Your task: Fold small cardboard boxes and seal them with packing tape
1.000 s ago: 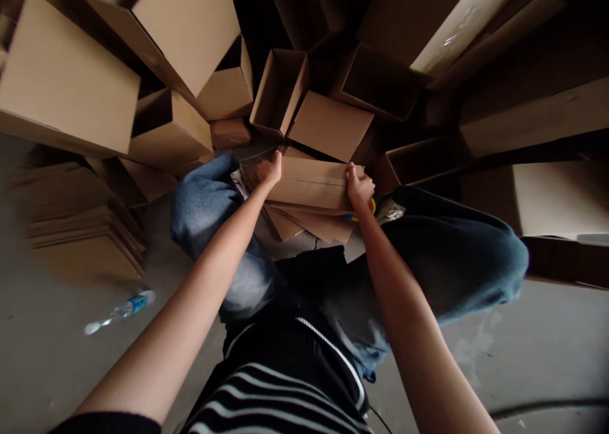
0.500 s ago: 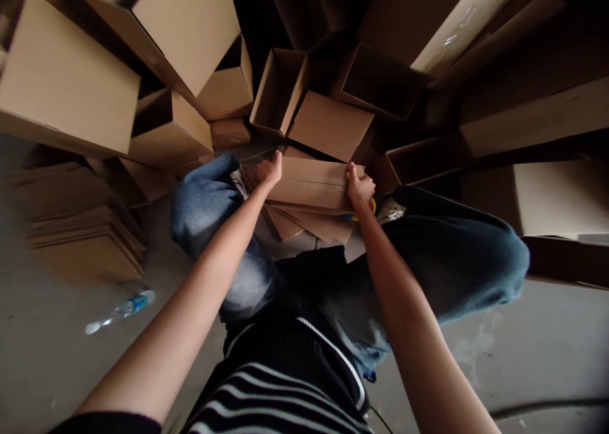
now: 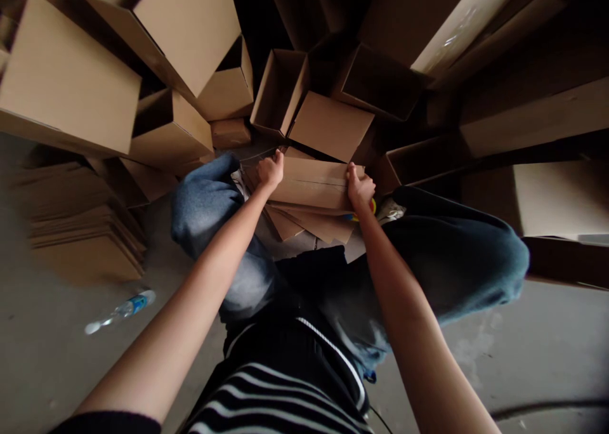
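Carton (image 3: 307,183) flat across the lap, long side roughly level, thin seam line running along its face. Sits on a loose pile of cardboard flaps (image 3: 309,224), which fan out beneath it and stick out toward the torso.

Hands well apart, one on each end of the carton. Left hand (image 3: 271,171) is curled over the far edge at the left end. Right hand (image 3: 360,190) grips the right end, fingers wrapped over the far edge.

Diff vs earlier frames: very little. Left hand sits slightly more bunched and a touch further right. Carton, pile and surroundings look the same.

Labels: water bottle (image 3: 127,307) lying on the concrete floor (image 3: 52,364) has a blue label, text too small to read. Carton shows no readable print.

Just under the right hand, a red, yellow and blue object (image 3: 364,210) is mostly hidden; can't tell what it is. White item (image 3: 390,210) beside it, also unclear.

Around: person seated, knees up, blue jeans at left knee (image 3: 204,199) and right knee (image 3: 457,243), striped shirt (image 3: 266,396) below. Open boxes (image 3: 278,91) and larger cartons (image 3: 66,82) are heaped ahead. Flattened cardboard stack (image 3: 80,231) on the floor at left.
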A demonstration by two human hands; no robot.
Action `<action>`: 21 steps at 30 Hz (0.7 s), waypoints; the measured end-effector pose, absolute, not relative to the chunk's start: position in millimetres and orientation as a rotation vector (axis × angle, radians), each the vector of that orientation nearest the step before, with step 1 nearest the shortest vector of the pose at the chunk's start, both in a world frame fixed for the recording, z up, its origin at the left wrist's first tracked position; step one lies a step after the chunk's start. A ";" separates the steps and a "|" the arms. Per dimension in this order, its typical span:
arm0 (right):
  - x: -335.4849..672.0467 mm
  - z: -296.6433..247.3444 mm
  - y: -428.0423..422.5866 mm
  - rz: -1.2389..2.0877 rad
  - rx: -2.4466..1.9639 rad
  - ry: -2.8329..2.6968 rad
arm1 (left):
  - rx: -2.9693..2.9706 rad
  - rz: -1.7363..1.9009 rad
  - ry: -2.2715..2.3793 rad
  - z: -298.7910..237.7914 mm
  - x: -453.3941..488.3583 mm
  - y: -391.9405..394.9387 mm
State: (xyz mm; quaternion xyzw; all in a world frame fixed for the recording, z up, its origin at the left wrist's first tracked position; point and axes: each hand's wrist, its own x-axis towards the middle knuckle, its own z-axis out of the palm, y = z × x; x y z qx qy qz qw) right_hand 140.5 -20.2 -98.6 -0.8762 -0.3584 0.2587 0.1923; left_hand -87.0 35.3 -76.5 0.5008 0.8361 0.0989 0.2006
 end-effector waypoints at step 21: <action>136.3 -91.1 -20.5 0.749 -2.442 -1.010 | 1.390 0.235 2.334 -77.8 -84.7 36.0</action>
